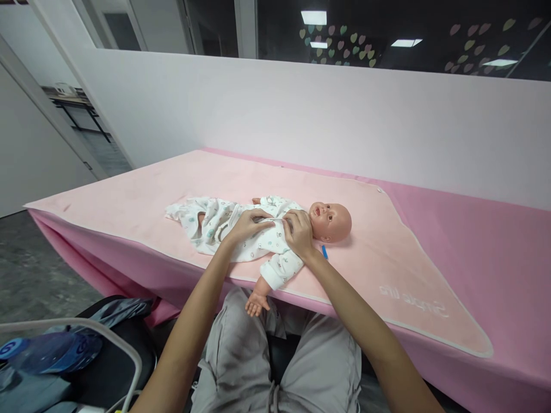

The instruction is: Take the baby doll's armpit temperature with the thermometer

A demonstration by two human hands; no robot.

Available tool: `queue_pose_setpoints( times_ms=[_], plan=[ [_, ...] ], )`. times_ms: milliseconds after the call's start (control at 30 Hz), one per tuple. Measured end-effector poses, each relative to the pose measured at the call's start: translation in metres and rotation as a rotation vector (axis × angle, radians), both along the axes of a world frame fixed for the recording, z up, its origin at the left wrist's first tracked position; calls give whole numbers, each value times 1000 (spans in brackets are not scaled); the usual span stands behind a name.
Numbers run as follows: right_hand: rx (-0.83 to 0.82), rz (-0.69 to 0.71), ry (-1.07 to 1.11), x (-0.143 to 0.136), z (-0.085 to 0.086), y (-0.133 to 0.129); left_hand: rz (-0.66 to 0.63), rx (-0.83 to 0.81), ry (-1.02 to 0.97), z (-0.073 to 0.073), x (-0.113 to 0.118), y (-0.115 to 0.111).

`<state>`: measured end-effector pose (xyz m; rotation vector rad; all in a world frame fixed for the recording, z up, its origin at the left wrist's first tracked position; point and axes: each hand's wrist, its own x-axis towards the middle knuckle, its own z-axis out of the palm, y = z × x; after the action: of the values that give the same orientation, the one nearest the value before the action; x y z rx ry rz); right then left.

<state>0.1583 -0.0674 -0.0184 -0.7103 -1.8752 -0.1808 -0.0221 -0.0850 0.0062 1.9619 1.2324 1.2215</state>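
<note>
A baby doll lies on its back on a pink mat, its head to the right. It wears a white printed outfit, bunched and partly open around the legs. My left hand is closed on the edge of the outfit at the doll's chest. Just right of it, near the neck, my right hand pinches the same cloth, with a thin strip stretched between the fingertips. One doll hand hangs over the table's front edge. A small blue object lies beside my right wrist.
Pink cloth covers the table under the mat. A white wall stands behind it, with a dark window above. At the lower left, a water bottle lies on a dark chair near a pale curved bar.
</note>
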Motion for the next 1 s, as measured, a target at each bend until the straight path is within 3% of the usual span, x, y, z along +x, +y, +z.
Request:
queue_pose_setpoints(
  times_ms=[467,700,767,900,1000],
  plan=[
    [18,5,9,0,-2,0,80,9,-20,2,5,-1],
    [-7,-2,17,0,-3,1,29,33,2,2,0,-9],
    [-20,-6,20,0,-3,1,72,55,78,-1,-9,-17],
    [-26,-4,32,0,-3,1,281,129,180,-14,-28,-35],
    [-30,-4,34,0,-4,2,322,158,174,-22,-36,-43]
  ],
)
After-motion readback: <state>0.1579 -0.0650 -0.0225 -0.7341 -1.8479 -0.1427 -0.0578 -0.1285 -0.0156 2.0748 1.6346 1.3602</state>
